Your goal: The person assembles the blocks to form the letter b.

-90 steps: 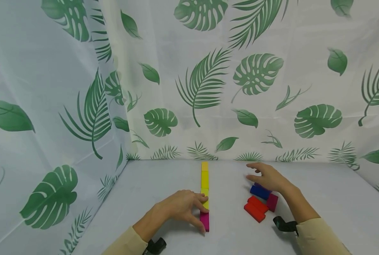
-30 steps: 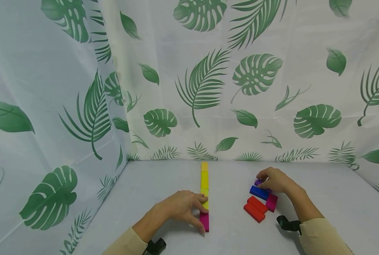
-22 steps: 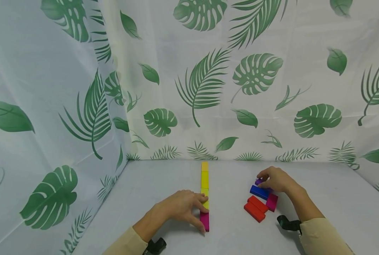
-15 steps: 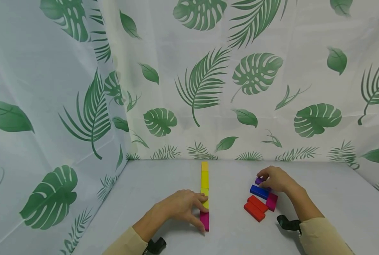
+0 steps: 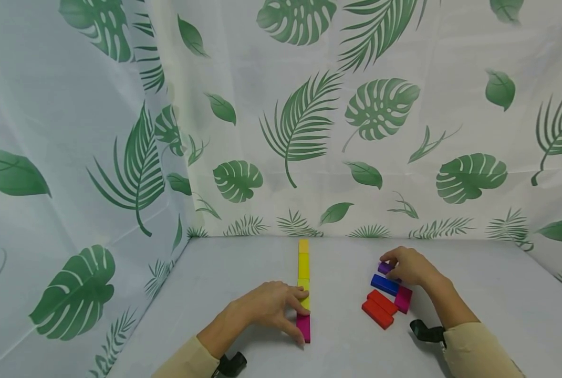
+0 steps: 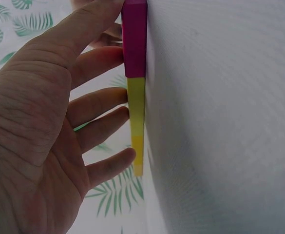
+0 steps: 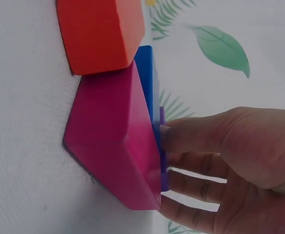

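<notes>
A straight row of yellow blocks (image 5: 303, 266) ends nearest me in a magenta block (image 5: 303, 331). My left hand (image 5: 269, 305) rests along the row's left side. Its fingers, fairly straight, touch the blocks, and the thumb lies at the magenta block's near end. On the right, my right hand (image 5: 409, 265) pinches a purple block (image 5: 384, 268) between thumb and fingers, covering part of it. Just in front of the purple block lies a blue block (image 5: 384, 284). In the right wrist view the thumb and fingertips meet the purple block (image 7: 163, 180) behind the blue one.
Two red blocks (image 5: 377, 314) lie side by side in front of the blue one. Another magenta block (image 5: 403, 300) sits at their right. Black wrist cameras (image 5: 425, 332) hang below both sleeves. A leaf-printed cloth (image 5: 300, 199) rises behind the white table (image 5: 342, 336).
My right hand, spread over the blocks three seconds ago, has drawn in and pinches the purple block. That block has shifted slightly away from the blue one. My left hand has stayed put.
</notes>
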`<state>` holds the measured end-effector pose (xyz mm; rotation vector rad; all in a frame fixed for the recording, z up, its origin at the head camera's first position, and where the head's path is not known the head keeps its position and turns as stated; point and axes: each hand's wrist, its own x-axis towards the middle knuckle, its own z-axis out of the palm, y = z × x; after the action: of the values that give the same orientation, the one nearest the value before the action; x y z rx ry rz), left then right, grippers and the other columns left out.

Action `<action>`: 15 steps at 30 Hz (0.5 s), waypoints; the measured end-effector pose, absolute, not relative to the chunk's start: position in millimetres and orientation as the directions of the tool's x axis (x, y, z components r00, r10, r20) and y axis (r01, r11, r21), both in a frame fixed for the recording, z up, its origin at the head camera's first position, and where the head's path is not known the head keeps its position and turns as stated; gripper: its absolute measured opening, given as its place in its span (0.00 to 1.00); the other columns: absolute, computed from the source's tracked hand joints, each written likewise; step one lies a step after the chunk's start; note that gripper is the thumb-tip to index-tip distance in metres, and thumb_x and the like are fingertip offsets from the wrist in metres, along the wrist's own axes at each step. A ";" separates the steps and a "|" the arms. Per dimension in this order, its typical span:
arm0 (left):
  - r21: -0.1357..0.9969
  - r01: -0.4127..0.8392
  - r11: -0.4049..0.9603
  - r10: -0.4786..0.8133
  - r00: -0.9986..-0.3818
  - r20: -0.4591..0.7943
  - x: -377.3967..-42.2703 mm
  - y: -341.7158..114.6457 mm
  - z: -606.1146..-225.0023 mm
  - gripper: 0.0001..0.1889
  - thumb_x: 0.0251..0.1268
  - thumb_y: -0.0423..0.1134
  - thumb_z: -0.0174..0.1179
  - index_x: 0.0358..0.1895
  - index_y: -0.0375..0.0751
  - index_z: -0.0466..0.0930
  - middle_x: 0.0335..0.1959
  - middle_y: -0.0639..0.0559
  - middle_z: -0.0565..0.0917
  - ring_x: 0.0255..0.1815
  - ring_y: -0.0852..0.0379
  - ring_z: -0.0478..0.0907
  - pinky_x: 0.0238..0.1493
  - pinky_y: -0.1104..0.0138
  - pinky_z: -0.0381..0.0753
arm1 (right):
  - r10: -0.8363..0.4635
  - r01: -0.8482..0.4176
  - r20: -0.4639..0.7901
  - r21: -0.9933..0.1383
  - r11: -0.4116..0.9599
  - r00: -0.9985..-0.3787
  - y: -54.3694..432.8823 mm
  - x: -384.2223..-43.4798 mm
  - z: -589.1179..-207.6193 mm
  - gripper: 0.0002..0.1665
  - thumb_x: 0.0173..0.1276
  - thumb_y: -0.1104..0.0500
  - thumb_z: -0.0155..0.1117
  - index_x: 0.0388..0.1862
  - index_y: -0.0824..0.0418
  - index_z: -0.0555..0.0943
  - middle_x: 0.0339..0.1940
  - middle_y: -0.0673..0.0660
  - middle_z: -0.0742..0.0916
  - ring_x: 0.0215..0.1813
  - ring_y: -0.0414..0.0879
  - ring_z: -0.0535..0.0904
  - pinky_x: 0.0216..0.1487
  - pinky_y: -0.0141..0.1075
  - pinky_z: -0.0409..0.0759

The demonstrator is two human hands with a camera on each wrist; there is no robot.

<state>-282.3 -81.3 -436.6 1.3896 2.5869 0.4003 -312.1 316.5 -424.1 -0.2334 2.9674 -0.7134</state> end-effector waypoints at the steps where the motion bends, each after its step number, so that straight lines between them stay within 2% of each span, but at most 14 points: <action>1: 0.317 0.788 0.528 0.836 -0.548 -0.029 -282.4 -81.3 -436.9 0.33 0.48 0.71 0.74 0.59 0.67 0.87 0.73 0.61 0.77 0.78 0.63 0.68 0.75 0.53 0.71 | -0.170 -0.137 -0.032 -0.452 0.882 -0.985 315.9 -312.1 -424.4 0.26 0.65 0.65 0.73 0.61 0.70 0.83 0.46 0.65 0.88 0.46 0.53 0.83 0.44 0.47 0.88; 8: 0.319 0.788 0.527 0.835 -0.550 -0.020 -284.1 -81.1 -438.8 0.33 0.47 0.71 0.75 0.59 0.67 0.87 0.72 0.61 0.77 0.77 0.64 0.69 0.76 0.54 0.72 | -0.211 -0.229 0.090 -0.427 0.875 -0.973 305.3 -311.8 -424.3 0.26 0.66 0.66 0.72 0.63 0.69 0.83 0.48 0.64 0.89 0.49 0.58 0.84 0.50 0.53 0.88; 15: 0.322 0.784 0.531 0.832 -0.555 -0.018 -283.7 -81.2 -438.2 0.33 0.46 0.71 0.75 0.58 0.67 0.87 0.72 0.62 0.77 0.77 0.64 0.69 0.76 0.54 0.71 | -0.229 -0.267 0.138 -0.429 0.863 -0.963 293.6 -310.8 -422.5 0.25 0.67 0.66 0.72 0.63 0.67 0.83 0.49 0.63 0.89 0.50 0.57 0.84 0.52 0.53 0.88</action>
<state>-283.7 -81.2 -438.2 1.3835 2.5968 0.4159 -310.8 293.6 -422.5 -0.4152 3.1112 -0.7363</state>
